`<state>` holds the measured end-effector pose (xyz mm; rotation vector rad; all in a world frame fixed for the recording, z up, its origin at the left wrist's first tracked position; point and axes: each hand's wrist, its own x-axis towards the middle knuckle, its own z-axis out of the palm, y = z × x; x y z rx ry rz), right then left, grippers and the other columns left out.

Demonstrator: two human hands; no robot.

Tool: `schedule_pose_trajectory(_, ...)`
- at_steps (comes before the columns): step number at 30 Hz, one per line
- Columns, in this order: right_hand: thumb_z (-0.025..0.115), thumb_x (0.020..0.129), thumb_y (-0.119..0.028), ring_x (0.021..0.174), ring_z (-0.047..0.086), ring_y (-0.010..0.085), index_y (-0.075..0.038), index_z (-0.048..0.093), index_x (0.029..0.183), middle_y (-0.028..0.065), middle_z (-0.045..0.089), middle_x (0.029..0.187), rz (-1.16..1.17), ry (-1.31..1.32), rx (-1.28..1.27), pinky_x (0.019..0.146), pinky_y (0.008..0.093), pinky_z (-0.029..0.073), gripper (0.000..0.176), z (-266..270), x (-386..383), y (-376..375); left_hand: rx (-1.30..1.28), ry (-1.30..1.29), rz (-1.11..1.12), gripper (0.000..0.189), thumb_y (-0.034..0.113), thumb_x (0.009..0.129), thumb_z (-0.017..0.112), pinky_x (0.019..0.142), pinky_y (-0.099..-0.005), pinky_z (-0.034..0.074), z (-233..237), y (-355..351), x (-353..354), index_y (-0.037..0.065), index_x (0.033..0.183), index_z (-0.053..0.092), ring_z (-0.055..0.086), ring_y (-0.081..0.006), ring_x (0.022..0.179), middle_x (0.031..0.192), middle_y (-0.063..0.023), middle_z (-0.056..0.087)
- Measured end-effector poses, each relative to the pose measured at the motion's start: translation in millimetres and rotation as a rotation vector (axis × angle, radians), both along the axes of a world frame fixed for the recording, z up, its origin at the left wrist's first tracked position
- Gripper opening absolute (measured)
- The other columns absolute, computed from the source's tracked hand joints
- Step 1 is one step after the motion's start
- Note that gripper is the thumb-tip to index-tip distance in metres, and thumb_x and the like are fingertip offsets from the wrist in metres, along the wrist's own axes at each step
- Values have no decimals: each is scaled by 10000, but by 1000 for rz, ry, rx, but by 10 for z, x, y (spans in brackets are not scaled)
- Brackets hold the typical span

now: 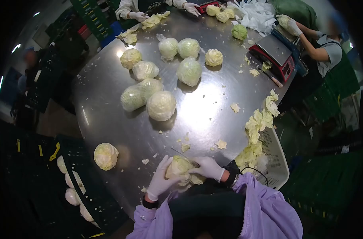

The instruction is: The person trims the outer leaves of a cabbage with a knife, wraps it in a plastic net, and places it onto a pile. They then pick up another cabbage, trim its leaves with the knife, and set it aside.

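Both hands are at a pale green cabbage (177,168) with loosened outer leaves, close to the near edge of the metal table (109,103). My left hand (160,180), in a white glove, is wrapped round the cabbage's left side. Over its right side is my gloved right hand (208,168), fingertips touching the leaves. A thin blade, seemingly a knife's (181,153), sticks out from the right hand above the cabbage; its handle is hidden in the hand. Small leaf scraps (185,147) lie just beyond.
Several cabbages, some wrapped in film (141,95), stand mid-table; one bare cabbage (106,156) is at left. A white basket (280,159) with leaves stands right. A scale (273,51) and knife (276,82) lie far right. Co-workers' gloved hands (289,24) work at the far side. Crates flank the table.
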<state>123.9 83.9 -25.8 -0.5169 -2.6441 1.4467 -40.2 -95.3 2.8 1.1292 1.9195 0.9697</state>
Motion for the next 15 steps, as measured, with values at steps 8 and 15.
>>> schedule_pose_trajectory(8,582,799,-205,712,635,370,-64,608,1067,181,653,818,-149,0,214,652,469,513,303,-169,-46,-132,62,444,180,906,355,622,826,1000,-436,404,-248,218,419,-13,1331,398,435,-385,1207,1335,-206,426)
schedule_pose_trajectory(15,571,806,-210,658,625,385,-61,606,937,189,637,725,-126,-28,232,631,491,504,202,-314,-118,-28,21,239,197,903,331,638,836,1043,-412,367,-203,153,296,-3,1354,398,433,-352,1223,1329,-196,424)
